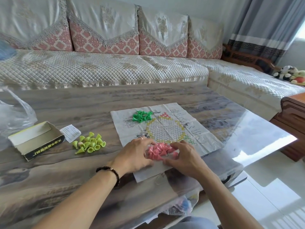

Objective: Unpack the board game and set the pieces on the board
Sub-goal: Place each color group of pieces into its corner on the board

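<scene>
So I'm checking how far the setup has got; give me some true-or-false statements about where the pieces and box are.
1. The pink pieces lie in a pile between the left hand and right hand. True.
2. The dark green pieces lie off the paper board. False: they are heaped on its far corner.
3. The lime pieces are on the table beside the board. True.
4. The box is full of pieces. False: it is open and looks empty.

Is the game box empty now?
Looks empty. The open box shows only its bare inside; the light green pieces lie on the table beside it.
</scene>
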The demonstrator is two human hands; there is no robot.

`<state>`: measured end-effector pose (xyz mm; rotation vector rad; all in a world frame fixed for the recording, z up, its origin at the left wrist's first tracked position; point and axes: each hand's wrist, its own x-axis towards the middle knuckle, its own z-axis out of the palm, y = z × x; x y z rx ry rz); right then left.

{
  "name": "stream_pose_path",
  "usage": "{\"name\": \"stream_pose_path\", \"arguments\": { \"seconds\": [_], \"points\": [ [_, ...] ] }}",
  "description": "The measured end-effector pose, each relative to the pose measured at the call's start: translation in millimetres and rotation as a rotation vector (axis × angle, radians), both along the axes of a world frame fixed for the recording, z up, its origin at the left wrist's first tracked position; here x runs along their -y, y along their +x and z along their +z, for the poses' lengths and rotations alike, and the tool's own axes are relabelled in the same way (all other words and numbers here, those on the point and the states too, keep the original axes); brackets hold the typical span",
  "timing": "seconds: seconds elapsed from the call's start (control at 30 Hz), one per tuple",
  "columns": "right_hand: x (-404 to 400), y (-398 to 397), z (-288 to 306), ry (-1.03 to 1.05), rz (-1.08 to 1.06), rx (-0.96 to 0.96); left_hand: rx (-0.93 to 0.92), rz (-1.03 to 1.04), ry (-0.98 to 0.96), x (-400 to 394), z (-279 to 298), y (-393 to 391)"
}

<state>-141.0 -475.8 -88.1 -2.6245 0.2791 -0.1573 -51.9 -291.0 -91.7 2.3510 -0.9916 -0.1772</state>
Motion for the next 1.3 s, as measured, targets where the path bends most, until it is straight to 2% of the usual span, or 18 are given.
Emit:
{"name": "stream_pose_path", "arguments": {
  "seconds": [0.17,0.3,0.43,0.67,0.9,1.0,1.1,1.3],
  "points": [
    [-2.4,3.9,0.2,0.065,0.057,0.018,0.018,0.014,0.027,0.3,-0.6,6.7],
    [-3.0,1.0,-0.3,0.073,0.069,0.039,0.026,-0.036,0.016,4.7,-1.3,3.4],
    [-7.7,-5.5,1.3,0.034,0.047,0.073,0.055,0.000,0.013,-5.8,1.0,-1.0],
    [-49.0,3.3,8.4,-0.067,0.064,0.160,0.276,0.131,0.021,-64.8,2.2,-11.0],
    [-110.6,32.3,5.4,-0.237,0.238,0.195,0.387,0.317,0.116,-142.0,-12.4,-8.1],
    [-138.0,48.7,5.2,-0.272,0.294,0.207,0.378,0.402,0.114,-169.6,-16.6,-1.8],
    [-158.1,65.7,4.0,-0.221,0.362,0.181,0.329,0.443,0.083,-183.6,-19.5,2.9],
    [-183.3,112.8,-1.1,-0.124,0.450,0.100,0.120,0.309,0.045,-181.8,-17.7,34.5]
  ]
}}
